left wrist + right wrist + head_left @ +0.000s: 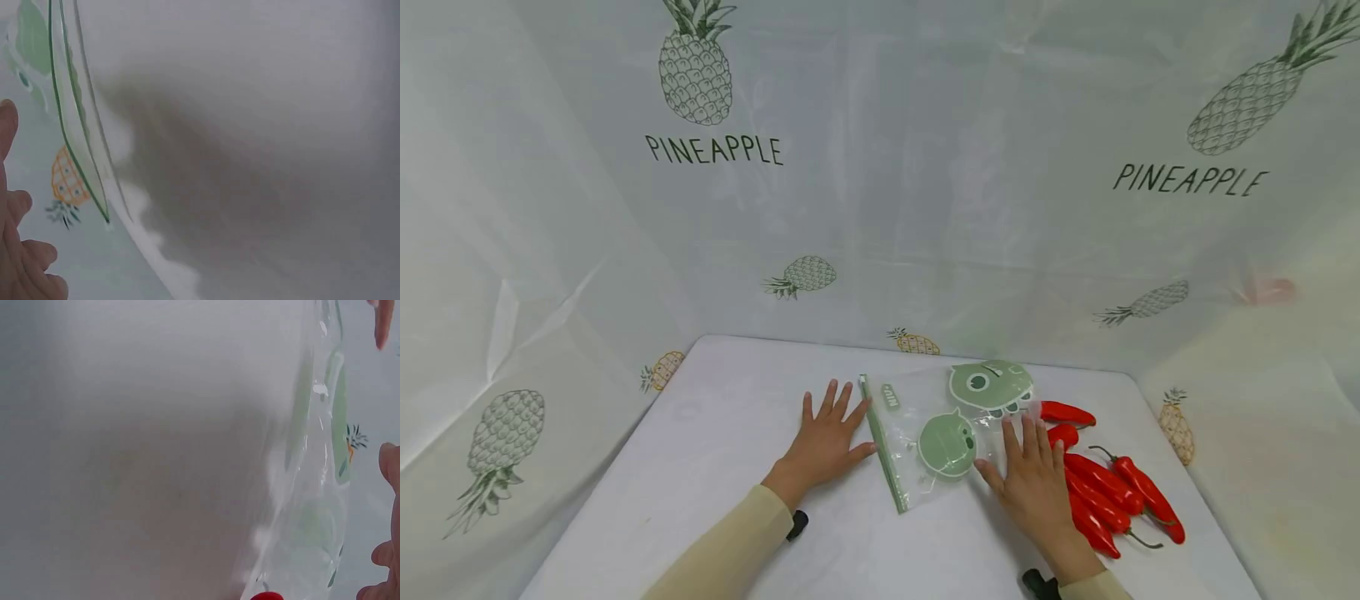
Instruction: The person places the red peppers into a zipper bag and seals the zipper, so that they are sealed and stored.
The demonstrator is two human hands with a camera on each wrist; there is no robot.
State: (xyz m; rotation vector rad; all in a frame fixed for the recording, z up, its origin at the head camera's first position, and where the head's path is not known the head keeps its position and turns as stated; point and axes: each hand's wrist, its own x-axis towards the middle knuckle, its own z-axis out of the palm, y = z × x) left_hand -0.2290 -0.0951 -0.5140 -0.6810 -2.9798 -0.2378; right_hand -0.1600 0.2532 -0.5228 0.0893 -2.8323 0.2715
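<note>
Lying mainly between the left hand (823, 446) and the right hand (1033, 492), both empty with fingers outstretched, the clear bag (951, 433) had its green closure strip (886, 450) running near to far, just beside the left hand, the nearer one to it. Red peppers (1105, 483) lay just right of the right hand; pineapple-printed sheeting (880, 167) rose beyond the white worktop (752, 400).
</note>
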